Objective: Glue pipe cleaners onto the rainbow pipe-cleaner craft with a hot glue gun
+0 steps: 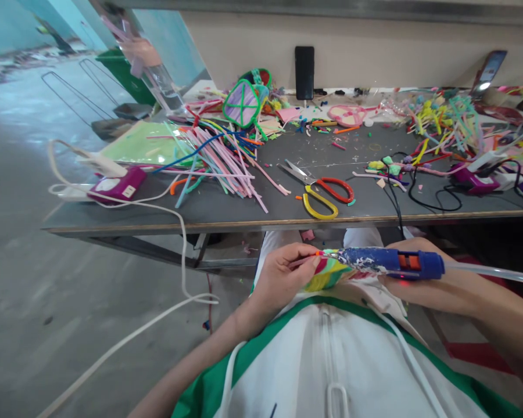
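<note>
In front of my body, my left hand (pixel 290 268) pinches a small orange-tipped piece beside a colourful striped craft piece (pixel 329 275) of yellow, green and red. A blue glue gun (pixel 375 261), with whitish residue on its front, lies sideways, its nozzle close to my left fingertips. My right hand (pixel 403 255) is wrapped round the glue gun from behind; most of its fingers are hidden. A clear glue stick (pixel 488 270) sticks out of the gun's rear. Below the gun a small red light glows.
On the grey table (pixel 265 222) lie scissors (pixel 320 191) with red and yellow handles, a pile of pink pipe cleaners (pixel 226 162) and purple power blocks (pixel 118 184). A phone (pixel 304 72) leans at the back. A white cable (pixel 183 249) hangs off the left side.
</note>
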Available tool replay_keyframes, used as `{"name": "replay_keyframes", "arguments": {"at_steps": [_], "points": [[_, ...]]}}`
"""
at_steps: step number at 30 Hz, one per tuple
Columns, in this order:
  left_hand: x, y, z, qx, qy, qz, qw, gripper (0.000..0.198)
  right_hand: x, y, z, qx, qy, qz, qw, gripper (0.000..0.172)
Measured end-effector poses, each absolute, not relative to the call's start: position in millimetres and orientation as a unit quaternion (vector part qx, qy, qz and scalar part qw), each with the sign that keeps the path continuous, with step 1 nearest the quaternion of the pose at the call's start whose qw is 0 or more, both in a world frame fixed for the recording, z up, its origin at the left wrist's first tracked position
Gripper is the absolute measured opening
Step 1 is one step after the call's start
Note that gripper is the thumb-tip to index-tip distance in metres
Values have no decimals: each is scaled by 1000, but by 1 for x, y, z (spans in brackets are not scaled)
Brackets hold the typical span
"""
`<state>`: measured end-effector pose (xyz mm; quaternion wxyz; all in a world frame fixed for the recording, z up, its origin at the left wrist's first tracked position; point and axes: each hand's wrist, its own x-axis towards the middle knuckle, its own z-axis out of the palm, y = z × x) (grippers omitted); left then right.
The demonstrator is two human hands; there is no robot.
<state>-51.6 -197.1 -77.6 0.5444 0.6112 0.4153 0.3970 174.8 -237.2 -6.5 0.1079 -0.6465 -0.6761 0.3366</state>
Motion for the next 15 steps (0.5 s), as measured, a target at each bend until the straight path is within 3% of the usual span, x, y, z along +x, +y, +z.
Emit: {"name": "replay_keyframes", "arguments": {"at_steps": [15], "points": [[-50,-197,-76,605,432,404,534,8,179,-239,0,-669,-656,339,82,16]]}}
